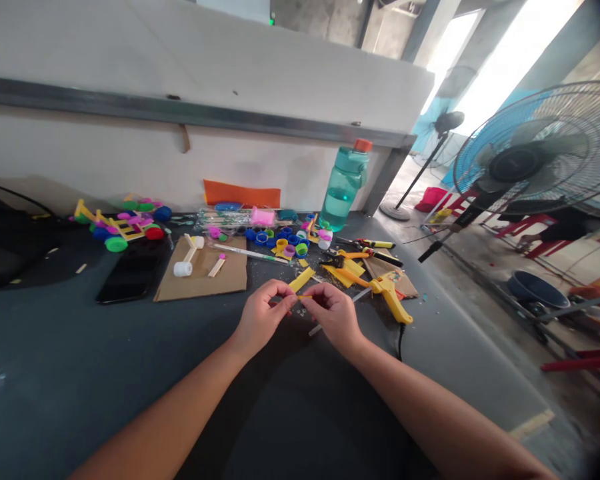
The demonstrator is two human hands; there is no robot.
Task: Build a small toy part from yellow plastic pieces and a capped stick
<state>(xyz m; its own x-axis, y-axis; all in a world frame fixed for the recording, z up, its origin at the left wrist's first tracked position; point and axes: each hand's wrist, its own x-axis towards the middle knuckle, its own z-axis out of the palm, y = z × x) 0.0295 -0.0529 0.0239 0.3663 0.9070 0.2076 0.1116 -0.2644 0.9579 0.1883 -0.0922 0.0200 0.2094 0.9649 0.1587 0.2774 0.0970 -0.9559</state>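
My left hand (264,315) and my right hand (336,319) meet above the dark table, thumbs and forefingers pinched. Between their fingertips is a small yellow piece (301,297), mostly covered by the fingers. Just beyond them a yellow strip (301,279) lies among small scraps. To the right of my right hand rests a yellow glue gun (391,297), its clear glue stick reaching behind that hand. A cardboard sheet (205,288) on the left carries white caps joined by a stick, and short sticks with a pink end.
Blue and coloured bottle caps (285,239) lie in a heap behind my hands, near pliers (347,256) and a cutter (377,244). A water bottle (344,190) stands against the partition. Left are a black phone (130,272) and toy-like cap-wheeled assemblies (125,228). A fan (515,163) stands beyond the table's right edge.
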